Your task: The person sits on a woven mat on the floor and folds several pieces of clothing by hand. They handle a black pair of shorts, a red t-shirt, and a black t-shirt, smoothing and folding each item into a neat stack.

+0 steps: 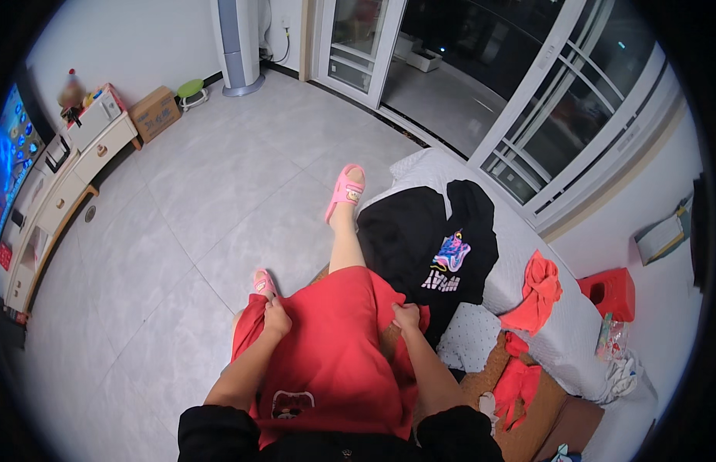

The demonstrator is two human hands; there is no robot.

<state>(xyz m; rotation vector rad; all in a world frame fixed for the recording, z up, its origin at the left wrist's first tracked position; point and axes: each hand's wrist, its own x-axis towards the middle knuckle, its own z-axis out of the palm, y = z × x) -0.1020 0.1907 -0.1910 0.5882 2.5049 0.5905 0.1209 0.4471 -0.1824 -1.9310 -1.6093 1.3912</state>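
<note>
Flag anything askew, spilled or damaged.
Just mess: a red cloth lies crumpled on the white cover, a second red cloth on the brown seat. No visible spill, or damage to the held red garment.

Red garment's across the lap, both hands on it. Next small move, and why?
Probably ease the left hand and right hand slightly apart to flatten the red garment: each hand grips one side of it, and the fabric beside both looks bunched rather than smooth.
</note>
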